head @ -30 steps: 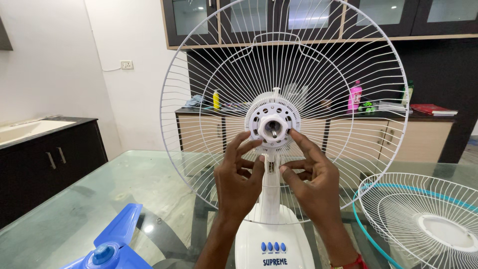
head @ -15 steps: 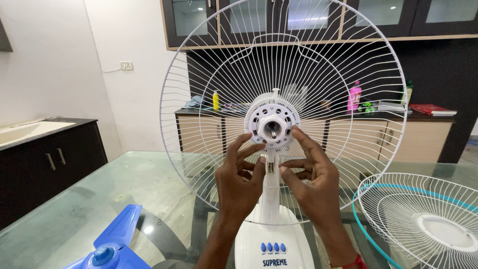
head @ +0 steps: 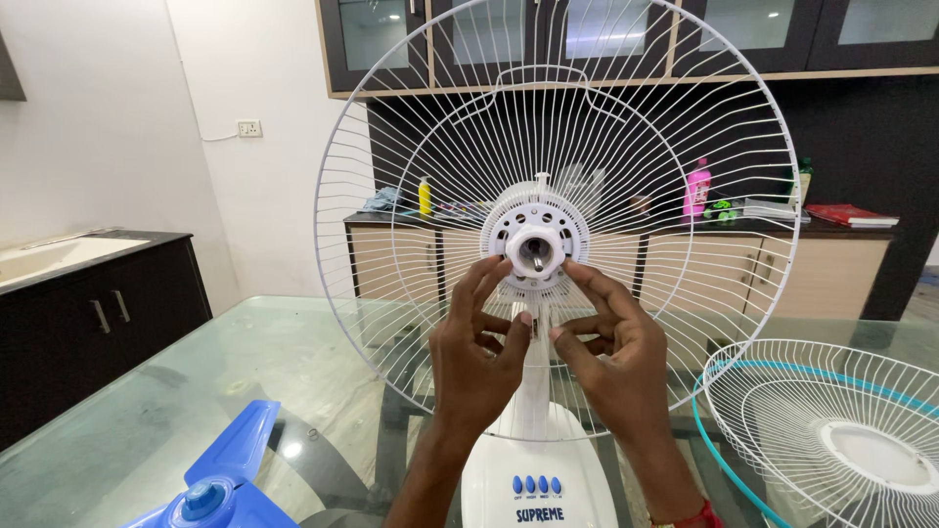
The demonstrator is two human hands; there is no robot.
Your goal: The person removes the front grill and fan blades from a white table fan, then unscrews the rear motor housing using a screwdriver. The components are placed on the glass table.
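A white table fan stands on a glass table with its rear wire guard mounted upright. At the guard's centre a white plastic ring nut sits around the bare motor shaft. My left hand reaches up with its fingertips on the nut's lower left edge. My right hand has its index finger and thumb on the nut's lower right edge. Both hands pinch the nut from below.
A blue fan blade lies at the near left on the table. The front wire guard with a teal rim lies flat at the right. Behind are a dark counter, cabinets and a sideboard holding bottles and books.
My fingers have shifted on the ring nut: left fingertips moved up closer to it, and the right index finger slid lower and inward. The fan has not moved.
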